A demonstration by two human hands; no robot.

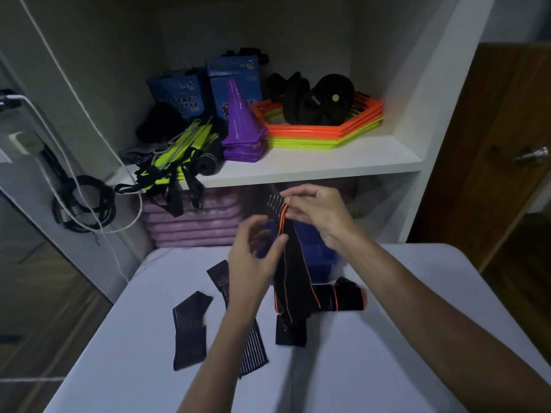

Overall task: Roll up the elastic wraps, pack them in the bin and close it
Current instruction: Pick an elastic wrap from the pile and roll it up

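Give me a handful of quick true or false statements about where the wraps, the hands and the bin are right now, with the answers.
1. The right hand pinches the top end of the orange-edged wrap. True.
2. Both hands are raised above the table. True.
3. The orange-edged wrap is already rolled tight. False: it hangs as a long strip, its lower end on the table.
4. The left hand rests flat on the table. False: it is up by the wrap's edge.
5. Two striped black wraps lie flat on the table. True.
6. The blue bin stands on the shelf. False: it is on the table, behind the hands.
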